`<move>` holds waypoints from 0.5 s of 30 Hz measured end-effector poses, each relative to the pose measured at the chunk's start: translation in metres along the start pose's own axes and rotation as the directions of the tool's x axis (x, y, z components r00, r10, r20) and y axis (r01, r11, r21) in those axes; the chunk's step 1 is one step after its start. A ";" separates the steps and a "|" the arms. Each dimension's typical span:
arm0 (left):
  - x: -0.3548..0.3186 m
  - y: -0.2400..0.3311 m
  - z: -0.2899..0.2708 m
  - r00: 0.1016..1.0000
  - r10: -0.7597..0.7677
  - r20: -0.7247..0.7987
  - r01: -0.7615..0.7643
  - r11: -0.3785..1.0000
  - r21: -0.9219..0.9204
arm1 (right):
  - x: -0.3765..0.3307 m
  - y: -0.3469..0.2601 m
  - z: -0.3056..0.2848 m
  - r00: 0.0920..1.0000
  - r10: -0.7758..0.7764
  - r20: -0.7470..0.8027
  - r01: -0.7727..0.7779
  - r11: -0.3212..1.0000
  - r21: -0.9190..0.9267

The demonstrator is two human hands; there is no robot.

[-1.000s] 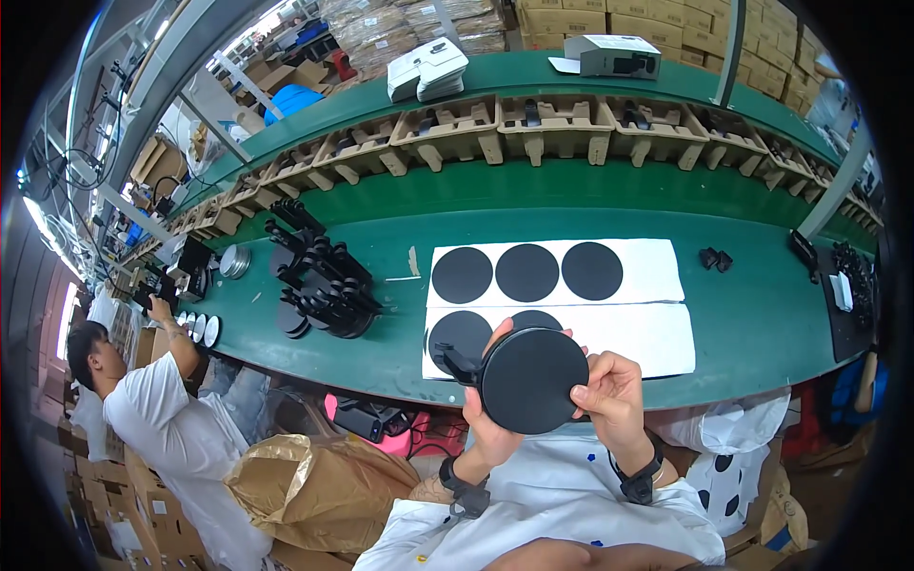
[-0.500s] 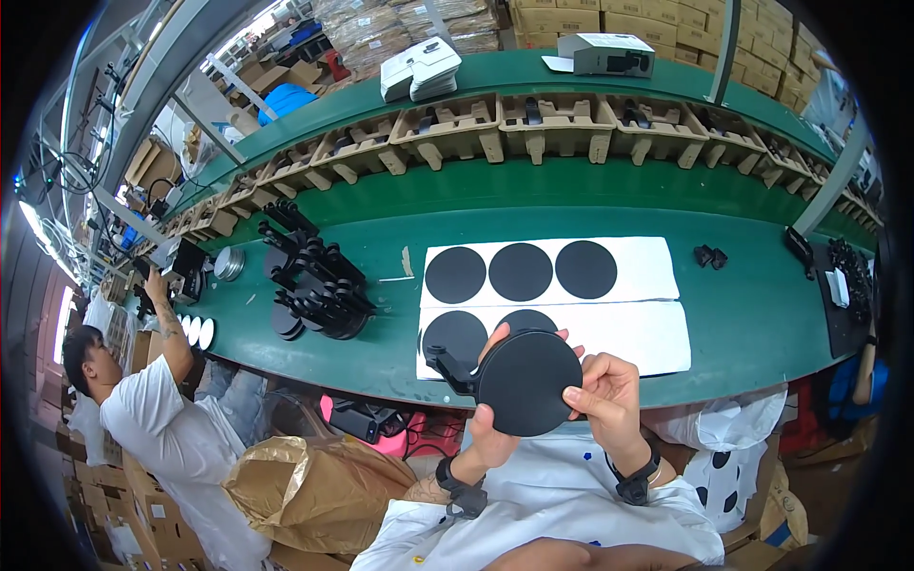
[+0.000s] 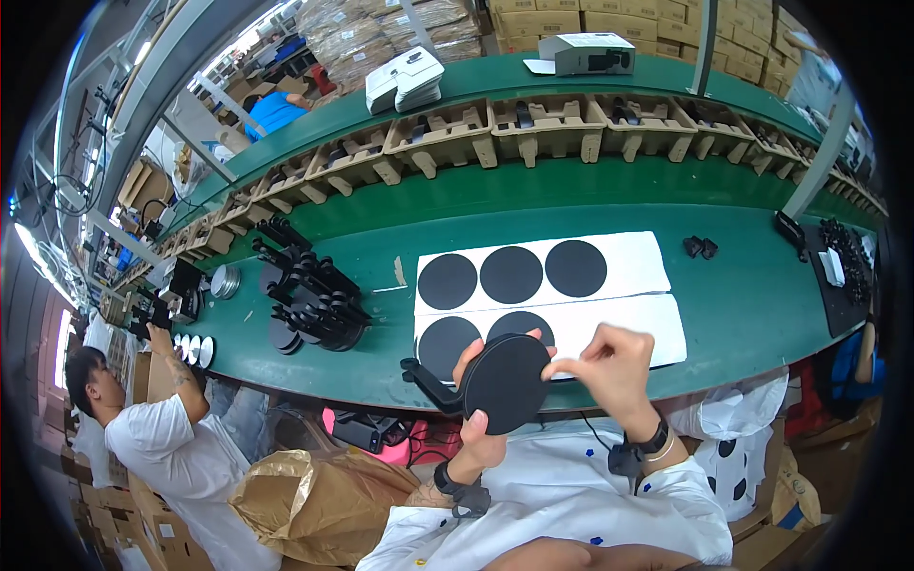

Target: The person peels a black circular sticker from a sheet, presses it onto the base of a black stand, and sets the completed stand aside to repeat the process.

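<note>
My left hand [image 3: 478,433] is closed round a black round stand base [image 3: 509,385], which is tilted with its flat face toward me. A short black arm [image 3: 428,385] sticks out from the base to the left. My right hand [image 3: 619,371] is at the base's right edge, thumb stretched out and touching the rim. Its other fingers are curled, and I see nothing in them. Beyond my hands lie two white sheets [image 3: 633,324] bearing several black discs [image 3: 511,275]; the held base partly hides one disc in the nearer row.
Several similar black stands [image 3: 319,300] are clustered on the green table [image 3: 381,366] to the left. Small black parts [image 3: 700,247] lie to the right. Cardboard trays [image 3: 543,124] line the back ledge. A co-worker [image 3: 171,428] works at the far left; a brown bag [image 3: 314,504] stands nearby.
The stand base has shifted slightly left and turned more on edge. My right hand has loosened its pinch on the rim, its fingers curling away while the thumb stays at the edge.
</note>
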State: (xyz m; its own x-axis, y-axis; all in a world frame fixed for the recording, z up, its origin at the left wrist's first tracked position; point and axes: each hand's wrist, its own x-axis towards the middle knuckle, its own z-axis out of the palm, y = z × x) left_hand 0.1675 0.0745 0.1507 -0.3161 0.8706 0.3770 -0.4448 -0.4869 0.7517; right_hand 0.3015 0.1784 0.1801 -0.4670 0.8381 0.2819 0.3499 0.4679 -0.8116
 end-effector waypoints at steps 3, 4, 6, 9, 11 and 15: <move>-0.002 0.001 0.003 0.998 -0.048 -0.027 0.044 0.991 -0.128 | 0.005 0.018 -0.002 0.975 -0.070 -0.211 0.064 0.997 -0.034; -0.001 0.002 0.005 0.997 -0.072 -0.041 0.063 0.980 -0.191 | 0.006 0.021 -0.003 0.945 -0.109 -0.310 0.096 0.994 -0.057; 0.003 -0.008 0.004 0.990 -0.091 -0.105 0.070 0.980 -0.184 | 0.006 0.015 0.000 0.906 -0.335 -0.258 0.332 0.941 -0.056; 0.009 -0.021 0.002 0.966 -0.113 -0.232 0.076 0.984 -0.164 | 0.002 0.007 0.004 0.661 -0.735 -0.149 0.742 0.671 -0.018; 0.009 -0.034 0.000 0.983 -0.050 -0.179 0.039 0.997 -0.066 | -0.006 0.020 0.008 0.527 -0.845 0.087 0.846 0.513 -0.148; 0.008 -0.061 -0.012 0.997 -0.073 -0.035 0.069 0.989 -0.128 | -0.008 0.044 0.012 0.630 -0.769 -0.108 0.756 0.639 -0.139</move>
State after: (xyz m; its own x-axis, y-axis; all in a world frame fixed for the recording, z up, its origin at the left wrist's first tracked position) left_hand 0.1820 0.1103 0.1010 -0.3115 0.9011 0.3017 -0.5686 -0.4311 0.7006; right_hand 0.3109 0.1895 0.1358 -0.4754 0.1988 0.8570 -0.0163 0.9720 -0.2345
